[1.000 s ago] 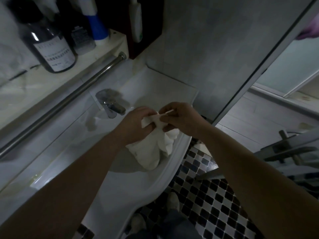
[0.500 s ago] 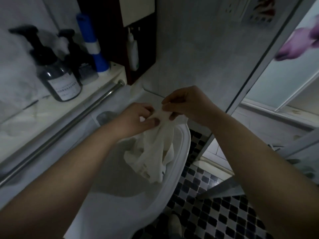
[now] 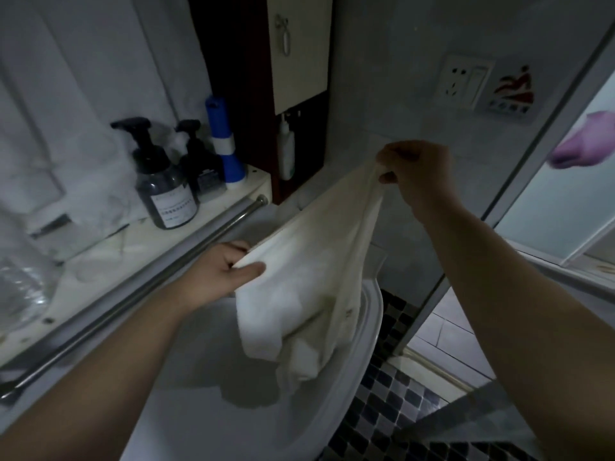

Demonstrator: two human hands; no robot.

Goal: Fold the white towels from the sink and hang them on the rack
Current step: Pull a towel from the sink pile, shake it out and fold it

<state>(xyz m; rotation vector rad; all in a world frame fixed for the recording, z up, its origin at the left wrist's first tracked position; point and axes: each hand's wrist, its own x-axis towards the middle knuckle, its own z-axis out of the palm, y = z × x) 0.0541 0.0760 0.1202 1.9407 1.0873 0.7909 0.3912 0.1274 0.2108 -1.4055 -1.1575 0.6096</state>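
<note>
Towel [image 3: 299,294] hanging stretched over sink [image 3: 199,377], above its front rim, lower folds drooping toward it. Left hand [image 3: 223,274] pinching one top corner between thumb and curled fingers, just beside rack [image 3: 139,291]. Right hand [image 3: 416,174] pinching other corner, held higher near wall [image 3: 399,94]. Rack running along shelf [image 3: 100,247] edge, bottles [image 3: 166,194] standing on shelf's far end.
</note>
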